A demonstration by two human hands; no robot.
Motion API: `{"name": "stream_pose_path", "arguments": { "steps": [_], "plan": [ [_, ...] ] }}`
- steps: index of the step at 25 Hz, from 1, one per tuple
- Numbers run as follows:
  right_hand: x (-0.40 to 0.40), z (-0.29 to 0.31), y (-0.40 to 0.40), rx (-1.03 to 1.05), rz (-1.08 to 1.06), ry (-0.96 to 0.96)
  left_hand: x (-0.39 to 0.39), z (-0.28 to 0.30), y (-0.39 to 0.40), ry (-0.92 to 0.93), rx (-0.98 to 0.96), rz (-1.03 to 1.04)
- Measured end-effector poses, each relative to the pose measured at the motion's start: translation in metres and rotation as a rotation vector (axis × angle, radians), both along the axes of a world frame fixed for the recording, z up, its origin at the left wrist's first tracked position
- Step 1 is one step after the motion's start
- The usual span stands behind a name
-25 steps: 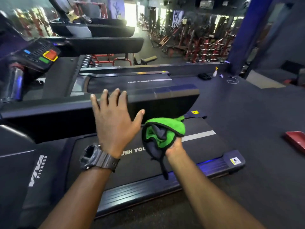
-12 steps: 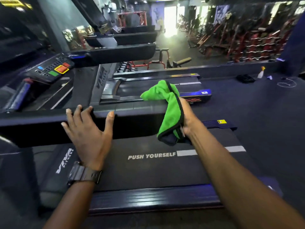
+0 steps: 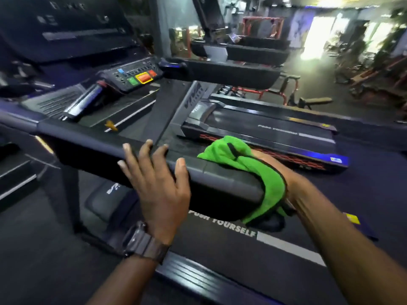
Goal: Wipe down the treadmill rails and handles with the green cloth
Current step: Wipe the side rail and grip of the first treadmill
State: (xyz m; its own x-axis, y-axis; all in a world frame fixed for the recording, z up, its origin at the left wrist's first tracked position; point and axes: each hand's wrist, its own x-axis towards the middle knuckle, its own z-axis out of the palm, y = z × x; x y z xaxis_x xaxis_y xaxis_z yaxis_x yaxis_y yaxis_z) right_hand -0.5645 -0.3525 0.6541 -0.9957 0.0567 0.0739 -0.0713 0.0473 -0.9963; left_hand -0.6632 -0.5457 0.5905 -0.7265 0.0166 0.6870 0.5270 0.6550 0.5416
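A black padded treadmill rail (image 3: 92, 142) runs from the left edge to its rounded end at centre right. My left hand (image 3: 157, 183) lies flat on the rail's top, fingers spread, a watch on the wrist. The green cloth (image 3: 253, 166) is draped over the rail's end, covering the top and hanging down its tip. My right hand (image 3: 279, 172) grips the cloth from the right side and presses it against the rail's end; its fingers are mostly hidden by the cloth.
The belt (image 3: 231, 249) printed "PUSH YOURSELF" lies below the rail. A control console (image 3: 134, 75) with green, red and orange buttons sits at upper left. A second treadmill (image 3: 275, 128) stands behind, with its own rail (image 3: 231, 73). Weight benches and racks fill the far right.
My right hand has brought the green cloth down from above the rail onto its end. My left hand stays on the rail top. The view has swung left.
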Motion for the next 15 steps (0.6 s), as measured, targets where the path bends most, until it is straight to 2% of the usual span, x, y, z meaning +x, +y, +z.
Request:
{"name": "stream_pose_path", "arguments": {
  "steps": [2, 4, 6, 7, 10, 11, 13, 15],
  "plan": [
    [0.005, -0.007, 0.008, -0.147, 0.118, -0.04, 0.025, 0.009, 0.013, 0.014, -0.142, 0.046],
    [-0.001, -0.016, 0.017, -0.146, 0.172, -0.167, 0.045, 0.013, 0.032, -0.035, -0.197, 0.092],
    [-0.012, -0.023, 0.028, -0.066, 0.276, -0.017, 0.054, 0.022, 0.052, -0.156, -0.131, 0.141],
    [-0.021, -0.027, 0.031, -0.091, 0.296, 0.057, 0.058, 0.025, 0.062, -0.236, -0.073, 0.148],
    [-0.01, -0.027, 0.042, -0.279, 0.383, 0.086, 0.075, 0.038, 0.087, -0.407, 0.135, 0.197],
    [-0.001, -0.029, 0.044, -0.305, 0.364, 0.048, 0.08, 0.042, 0.093, -0.458, 0.153, 0.218],
    [0.009, -0.033, 0.047, -0.262, 0.357, 0.021, 0.086, 0.044, 0.103, -0.531, 0.052, 0.26],
    [-0.009, -0.027, 0.046, -0.201, 0.459, 0.085, 0.09, 0.049, 0.116, -0.571, 0.067, 0.323]
  ]
}}
